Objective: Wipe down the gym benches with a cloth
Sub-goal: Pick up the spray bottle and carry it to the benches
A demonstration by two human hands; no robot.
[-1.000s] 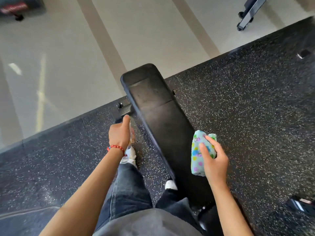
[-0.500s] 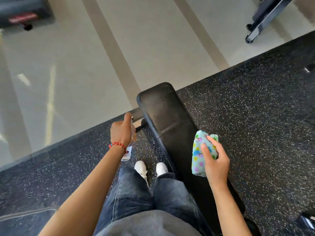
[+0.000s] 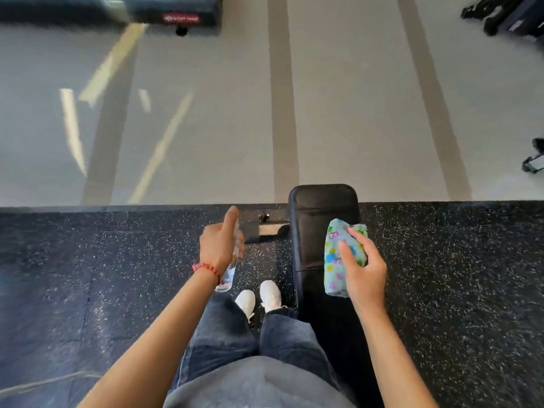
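Observation:
A black padded gym bench (image 3: 321, 213) runs away from me, just right of my legs, on the speckled rubber floor. My right hand (image 3: 363, 272) grips a folded light-blue cloth (image 3: 334, 269) with coloured shapes, held over the right side of the bench pad. My left hand (image 3: 219, 244) holds a small clear spray bottle (image 3: 228, 275) to the left of the bench, thumb raised on its top. Most of the bottle is hidden behind my hand.
My two white shoes (image 3: 259, 297) stand beside the bench's left edge. Beyond the rubber mat lies pale floor with tan stripes. Another dark bench (image 3: 173, 8) sits at the top left, and wheeled equipment frames (image 3: 534, 163) at the right edge.
The view has swung so the bench now lies straight ahead instead of slanting left. Both hands keep their hold, and the cloth hand sits nearer the bench's far end.

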